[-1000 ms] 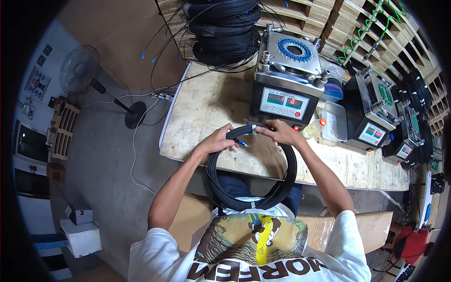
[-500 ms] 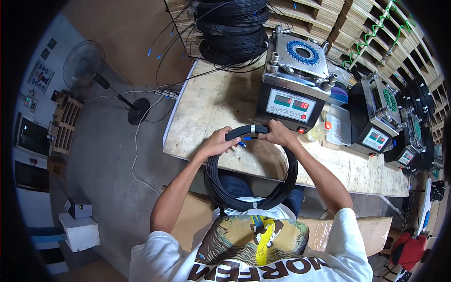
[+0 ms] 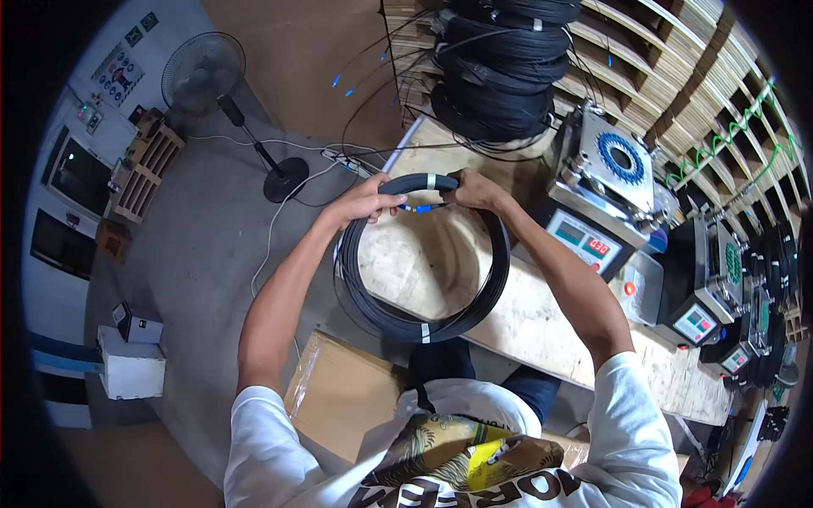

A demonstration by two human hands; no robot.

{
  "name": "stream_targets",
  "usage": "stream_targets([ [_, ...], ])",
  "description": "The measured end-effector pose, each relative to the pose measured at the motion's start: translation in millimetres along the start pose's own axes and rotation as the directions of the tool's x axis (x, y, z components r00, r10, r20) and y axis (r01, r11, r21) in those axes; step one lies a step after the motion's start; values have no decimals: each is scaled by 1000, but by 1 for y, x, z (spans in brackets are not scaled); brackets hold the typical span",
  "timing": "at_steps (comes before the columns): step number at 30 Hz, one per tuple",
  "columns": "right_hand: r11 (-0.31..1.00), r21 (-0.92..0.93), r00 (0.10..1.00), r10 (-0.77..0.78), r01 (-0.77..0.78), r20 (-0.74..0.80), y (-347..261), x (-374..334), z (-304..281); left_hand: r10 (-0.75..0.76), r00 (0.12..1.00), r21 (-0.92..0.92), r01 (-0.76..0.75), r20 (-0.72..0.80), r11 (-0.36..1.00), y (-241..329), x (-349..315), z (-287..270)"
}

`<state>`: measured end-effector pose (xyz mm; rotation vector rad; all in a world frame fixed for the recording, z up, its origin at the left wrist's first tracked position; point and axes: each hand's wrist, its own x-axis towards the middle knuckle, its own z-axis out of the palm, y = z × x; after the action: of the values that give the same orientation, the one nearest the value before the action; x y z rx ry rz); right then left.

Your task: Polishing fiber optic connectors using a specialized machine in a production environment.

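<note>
Both of my hands grip a coil of black cable (image 3: 491, 284) at its far side. My left hand (image 3: 364, 203) closes on the coil's upper left, thumb toward the inside. My right hand (image 3: 476, 191) wraps round the upper right. Between them, white tape (image 3: 431, 181) binds the strands, and a second white tape (image 3: 425, 332) shows on the near side. Just inside the ring, a blue connector (image 3: 421, 208) lies close to my left fingertips; whether they touch it I cannot tell. The coil is held over the wooden table's left part and its front edge.
On the wooden table (image 3: 542, 317) stand a stack of black cable coils (image 3: 500, 76) and a metal-topped machine (image 3: 605, 182) with a lit display. More such machines (image 3: 699, 288) line the right. A standing fan (image 3: 203, 76) is far left. Flattened cardboard (image 3: 343, 394) lies below the table edge.
My hands have lifted the coil and carried it left and away from my lap. The view has turned, so the table and machines appear further right.
</note>
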<state>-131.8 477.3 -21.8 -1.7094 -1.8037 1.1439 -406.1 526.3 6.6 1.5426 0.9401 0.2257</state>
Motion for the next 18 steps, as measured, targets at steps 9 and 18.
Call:
stream_targets([
  [9,973,-228,984,-67,28,-167,36,107,-37,-25,1000,-17,25,14,1000,-14,120,-53],
  [18,937,-347,985,-102,48,-140,72,146,-24,112,969,325,-35,-220,945,-57,161,-63],
])
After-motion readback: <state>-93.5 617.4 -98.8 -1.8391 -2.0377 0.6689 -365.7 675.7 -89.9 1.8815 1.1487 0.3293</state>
